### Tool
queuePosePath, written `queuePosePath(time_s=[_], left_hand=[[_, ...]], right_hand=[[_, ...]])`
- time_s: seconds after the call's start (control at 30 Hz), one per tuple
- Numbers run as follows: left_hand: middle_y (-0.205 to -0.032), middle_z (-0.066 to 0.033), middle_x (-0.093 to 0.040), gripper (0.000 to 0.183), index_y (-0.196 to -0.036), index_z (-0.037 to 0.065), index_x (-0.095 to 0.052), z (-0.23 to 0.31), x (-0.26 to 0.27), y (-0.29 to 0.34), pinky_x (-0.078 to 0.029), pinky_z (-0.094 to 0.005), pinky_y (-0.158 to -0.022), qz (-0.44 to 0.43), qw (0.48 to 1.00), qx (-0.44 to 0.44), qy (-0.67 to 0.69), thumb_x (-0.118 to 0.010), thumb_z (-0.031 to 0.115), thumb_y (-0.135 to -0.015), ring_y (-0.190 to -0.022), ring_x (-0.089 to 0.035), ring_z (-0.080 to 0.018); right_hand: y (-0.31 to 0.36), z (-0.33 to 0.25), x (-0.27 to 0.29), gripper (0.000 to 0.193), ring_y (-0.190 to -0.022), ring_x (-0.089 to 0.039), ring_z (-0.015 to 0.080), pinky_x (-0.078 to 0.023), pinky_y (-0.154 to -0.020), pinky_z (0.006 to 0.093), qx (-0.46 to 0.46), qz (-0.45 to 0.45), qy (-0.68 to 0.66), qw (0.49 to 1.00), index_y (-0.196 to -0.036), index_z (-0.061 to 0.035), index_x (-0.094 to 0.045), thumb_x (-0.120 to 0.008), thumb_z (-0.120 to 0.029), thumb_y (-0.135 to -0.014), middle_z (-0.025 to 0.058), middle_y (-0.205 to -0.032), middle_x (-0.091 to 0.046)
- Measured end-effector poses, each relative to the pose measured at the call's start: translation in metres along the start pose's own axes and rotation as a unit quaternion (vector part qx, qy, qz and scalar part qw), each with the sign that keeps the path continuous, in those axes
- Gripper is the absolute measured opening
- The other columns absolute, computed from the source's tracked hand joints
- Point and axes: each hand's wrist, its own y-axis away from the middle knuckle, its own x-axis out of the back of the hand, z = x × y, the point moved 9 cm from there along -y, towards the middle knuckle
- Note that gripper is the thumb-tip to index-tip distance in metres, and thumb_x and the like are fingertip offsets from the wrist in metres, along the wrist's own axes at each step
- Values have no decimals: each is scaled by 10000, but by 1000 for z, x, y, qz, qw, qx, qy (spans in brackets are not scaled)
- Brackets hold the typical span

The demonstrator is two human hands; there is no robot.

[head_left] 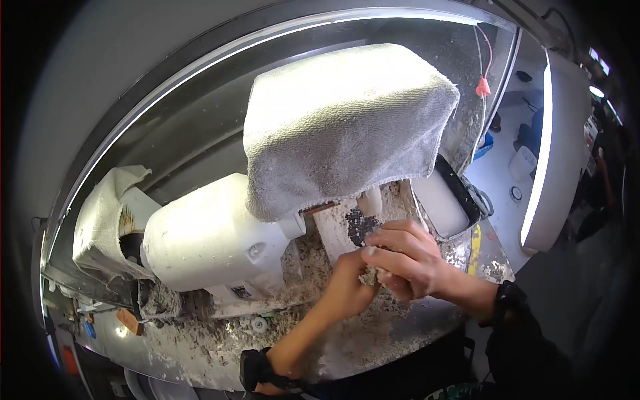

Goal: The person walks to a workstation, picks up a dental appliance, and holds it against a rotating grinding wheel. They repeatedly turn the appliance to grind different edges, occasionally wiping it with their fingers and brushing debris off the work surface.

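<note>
— What can't you make out?
— The grey towel (347, 127) covers the right end of the white machine (213, 240); whatever turns there stays hidden.
— And between the hands?
— The left hand (350, 283) and right hand (403, 257) close over a small pale piece (369, 275), its shape unreadable.
— The counter (413, 327)?
— Its near edge is lost in dark clothing.

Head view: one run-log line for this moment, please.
left hand and right hand: together on small dusty piece, grip unclear | under towel on white motor | bench: dust-covered
</note>
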Motion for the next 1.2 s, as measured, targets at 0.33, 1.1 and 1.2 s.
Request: queuePosePath(time_s=[0.33, 1.1, 1.2], left_hand=[[-912, -48, -648, 186, -988, 1, -627, -48, 25, -8, -465, -276, -762, 220, 927, 154, 260, -639, 93, -827, -830, -588, -116], [-937, -70, -601, 127, -945, 26, -566, -60, 15, -26, -479, -273, -758, 160, 872, 156, 436, -623, 115, -875, -860, -597, -163], [-927, -81, -621, 148, -944, 21, -568, -53, 12, -27, -478, -273, -772, 141, 881, 141, 430, -635, 129, -870, -857, -602, -155]], right_hand=[[48, 42, -33, 404, -797, -585, 322, -481, -709, 390, -301, -179, 67, 934, -1155, 83, -491, -599, -111, -817, 213, -925, -592], [26, 33, -12, 256, -443, -570, 165, -443, -392, 275, -258, 29, 109, 960, -928, 42, -619, -706, -35, -700, 60, -611, -580], [27, 26, -8, 239, -434, -558, 151, -434, -387, 266, -252, 51, 127, 958, -905, 35, -619, -707, -30, -692, 52, -587, -566]])
